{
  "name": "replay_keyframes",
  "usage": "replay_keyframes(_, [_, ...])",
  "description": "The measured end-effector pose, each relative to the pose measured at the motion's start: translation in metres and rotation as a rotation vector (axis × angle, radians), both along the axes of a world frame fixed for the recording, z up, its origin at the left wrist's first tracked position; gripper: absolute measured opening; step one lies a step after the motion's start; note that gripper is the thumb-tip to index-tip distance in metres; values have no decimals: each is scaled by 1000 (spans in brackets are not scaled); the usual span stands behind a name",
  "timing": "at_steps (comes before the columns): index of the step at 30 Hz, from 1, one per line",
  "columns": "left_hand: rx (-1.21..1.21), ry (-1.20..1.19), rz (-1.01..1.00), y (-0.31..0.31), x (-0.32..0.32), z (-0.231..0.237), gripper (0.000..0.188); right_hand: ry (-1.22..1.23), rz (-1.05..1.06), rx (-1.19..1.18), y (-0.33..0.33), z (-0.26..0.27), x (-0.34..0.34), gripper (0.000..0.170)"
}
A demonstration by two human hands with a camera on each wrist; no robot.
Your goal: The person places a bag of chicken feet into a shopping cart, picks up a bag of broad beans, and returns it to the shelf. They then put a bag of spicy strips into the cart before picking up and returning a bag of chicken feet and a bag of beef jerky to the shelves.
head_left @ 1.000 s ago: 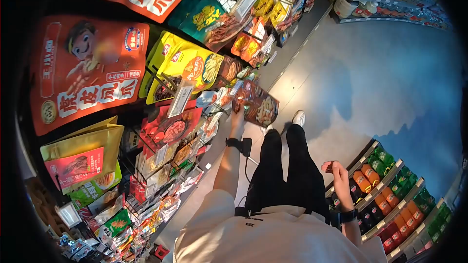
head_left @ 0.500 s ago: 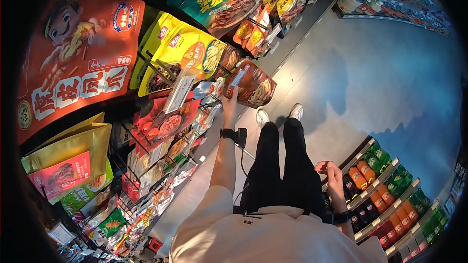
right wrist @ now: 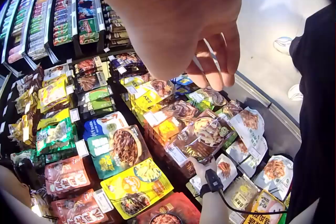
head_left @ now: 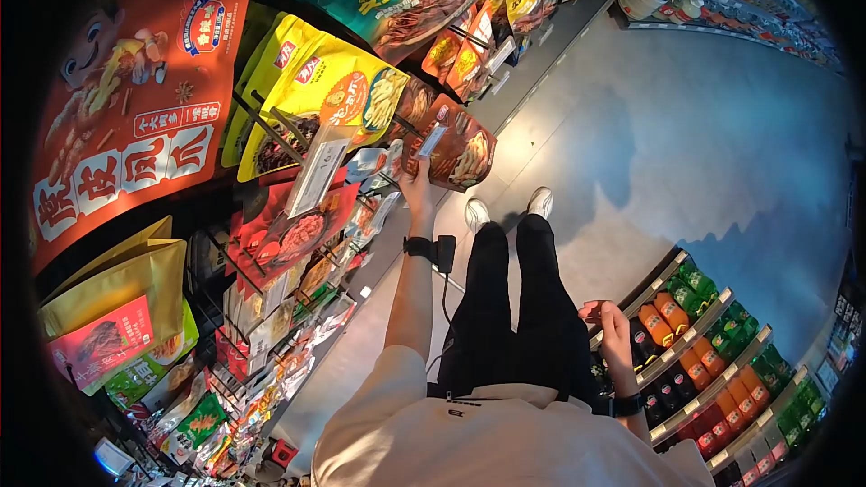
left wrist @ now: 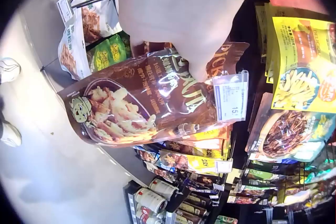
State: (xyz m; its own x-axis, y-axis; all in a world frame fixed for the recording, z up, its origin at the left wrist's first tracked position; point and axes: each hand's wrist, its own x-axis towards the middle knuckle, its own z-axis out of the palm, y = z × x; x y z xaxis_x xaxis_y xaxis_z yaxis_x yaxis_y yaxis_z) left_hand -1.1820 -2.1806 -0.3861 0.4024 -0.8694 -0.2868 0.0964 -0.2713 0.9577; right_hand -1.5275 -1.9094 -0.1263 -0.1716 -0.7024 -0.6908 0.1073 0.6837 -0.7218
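Observation:
A brown snack pouch (head_left: pixel 462 151) with a picture of food hangs at the rack's outer edge, a price tag (head_left: pixel 432 142) in front of its upper part. My left hand (head_left: pixel 418 188) pinches the pouch's near edge. In the left wrist view the hand (left wrist: pixel 184 14) covers part of the pouch (left wrist: pixel 126 103), beside the price tag (left wrist: pixel 230 98); its fingertips are hidden. My right hand (head_left: pixel 616 329) hangs by the right thigh, fingers loosely bent and holding nothing; the right wrist view shows this hand (right wrist: pixel 178 24) above the racks.
Yellow pouches (head_left: pixel 338 81) and a large red pouch (head_left: pixel 135 108) hang on the left rack. Below them are red pouches (head_left: pixel 298 225) and many small packs. Bottled drinks (head_left: pixel 713 352) stand on shelves at the lower right. Grey floor (head_left: pixel 631 126) lies between the shelves.
The head view has shifted slightly. My left hand and the brown pouch have moved a little closer to the rack, and the price tag now overlaps the pouch more. My right hand stays by the thigh.

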Motion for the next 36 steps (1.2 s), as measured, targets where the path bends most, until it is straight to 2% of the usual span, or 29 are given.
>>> replay_keyframes(7, [-86,-43,66,-5,-11,8,26,28,-8,16,-3,3,-2,48])
replay_keyframes(9, [-125,-58,94,-8,-5,-12,24,65,1,37,-3,8,-2,48])
replay_keyframes(11, [93,-77,93,-2,16,-45,29,65,-16,61,3,6,-4,48])
replay_keyframes(13, [91,-114,138,-9,16,-57,28,68,-33,71,5,2,-7,49])
replay_keyframes(17, [4,-43,225,-21,0,-31,26,67,-44,96,13,-2,-11,49])
replay_keyframes(20, [-17,80,215,-29,-7,-11,43,72,-77,108,20,-6,-12,49])
replay_keyframes(23, [-11,63,267,-41,-10,-4,23,94,-74,112,26,-8,-14,49])
replay_keyframes(25, [-21,122,317,-40,-7,-21,27,116,-82,122,28,-9,-16,49])
replay_keyframes(28, [129,65,372,-40,0,-47,32,131,-80,111,37,-10,-19,48])
replay_keyframes(31, [175,41,440,-40,-5,-56,27,138,-82,112,39,-6,-19,47])
replay_keyframes(32, [101,60,446,-35,0,-85,25,141,-80,105,40,-5,-21,47])
replay_keyframes(34, [65,85,334,-30,-2,-89,34,151,-74,85,42,-1,-23,48])
replay_keyframes(35, [102,89,216,-15,-5,-75,44,158,-69,70,41,2,-24,49])
replay_keyframes(36, [122,226,92,-3,-9,-57,38,164,-63,47,38,6,-26,50])
